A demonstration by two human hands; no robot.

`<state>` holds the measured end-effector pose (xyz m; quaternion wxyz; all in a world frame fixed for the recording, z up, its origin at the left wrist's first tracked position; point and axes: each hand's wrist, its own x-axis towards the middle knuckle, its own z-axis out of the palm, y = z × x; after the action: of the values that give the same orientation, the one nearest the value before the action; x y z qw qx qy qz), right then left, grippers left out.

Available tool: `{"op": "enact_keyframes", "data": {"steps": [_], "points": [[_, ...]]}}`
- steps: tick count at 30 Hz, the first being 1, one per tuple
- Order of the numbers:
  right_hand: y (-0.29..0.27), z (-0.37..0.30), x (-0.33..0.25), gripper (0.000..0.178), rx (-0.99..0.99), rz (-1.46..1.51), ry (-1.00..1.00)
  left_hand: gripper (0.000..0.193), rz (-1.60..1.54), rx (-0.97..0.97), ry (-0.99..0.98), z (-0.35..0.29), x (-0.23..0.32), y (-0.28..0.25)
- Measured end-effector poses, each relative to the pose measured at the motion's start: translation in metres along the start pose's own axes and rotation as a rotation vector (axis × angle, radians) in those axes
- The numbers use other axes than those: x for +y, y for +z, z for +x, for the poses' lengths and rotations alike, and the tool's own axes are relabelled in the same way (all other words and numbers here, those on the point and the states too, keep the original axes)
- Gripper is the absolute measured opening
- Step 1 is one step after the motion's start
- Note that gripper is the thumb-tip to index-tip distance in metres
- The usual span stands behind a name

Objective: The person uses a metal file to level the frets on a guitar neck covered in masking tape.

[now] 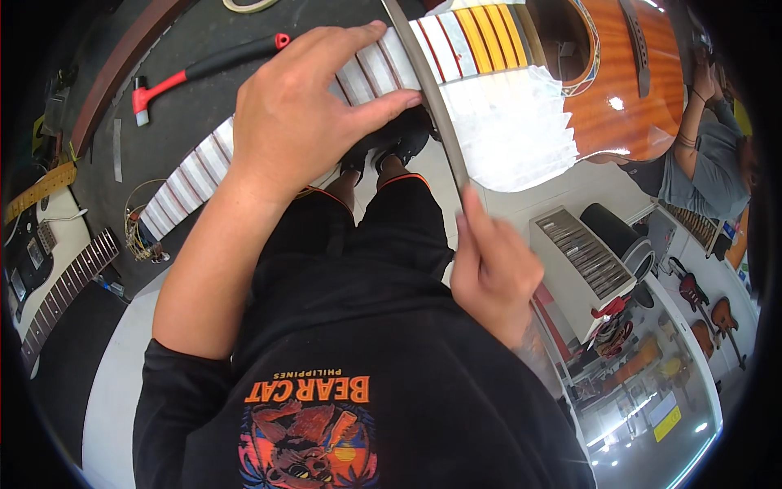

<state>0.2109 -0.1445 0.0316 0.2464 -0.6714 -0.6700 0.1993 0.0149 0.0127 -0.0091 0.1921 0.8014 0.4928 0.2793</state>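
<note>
An acoustic guitar with a glossy orange-brown body (619, 118) lies across the work surface, its neck (189, 178) running to the left. Pale tape covers the wood between the frets, with yellow tape (491, 37) nearer the soundhole. White masking (513, 134) covers part of the body's top. My left hand (293, 106) grips the neck, thumb on the near side and fingers over the far side. In my right hand (498, 273), slightly blurred, is the near end of a long grey file (442, 122). The file crosses the fretboard just right of my left thumb.
A red-and-black mallet (175, 83) lies on the dark mat beyond the neck. At far left rests a cream electric guitar (61, 213) beside another fretted neck (69, 293). A slotted box (582, 253) and glass case (652, 407) stand at right, near another person (709, 159).
</note>
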Motion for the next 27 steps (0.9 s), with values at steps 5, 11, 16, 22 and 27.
{"op": "enact_keyframes", "data": {"steps": [5, 11, 16, 22, 27], "points": [[0.003, 0.026, -0.003, 0.041, 0.004, 0.063, 0.007, 0.056, 0.001, -0.003, -0.011, 0.000, -0.002, -0.002], [-0.013, -0.066, 0.017, 0.044, -0.037, -0.070, -0.022, 0.055, -0.038, 0.013, -0.043, -0.001, 0.001, 0.000], [0.000, -0.015, 0.001, 0.041, 0.006, -0.109, 0.011, 0.054, -0.052, 0.044, -0.010, -0.002, 0.002, 0.003], [0.009, 0.028, -0.003, 0.041, 0.013, -0.052, -0.076, 0.056, -0.007, 0.068, 0.003, -0.003, -0.001, -0.001], [-0.011, -0.062, 0.013, 0.042, -0.009, -0.153, -0.006, 0.057, -0.030, 0.041, -0.023, -0.002, 0.003, -0.001]]}}
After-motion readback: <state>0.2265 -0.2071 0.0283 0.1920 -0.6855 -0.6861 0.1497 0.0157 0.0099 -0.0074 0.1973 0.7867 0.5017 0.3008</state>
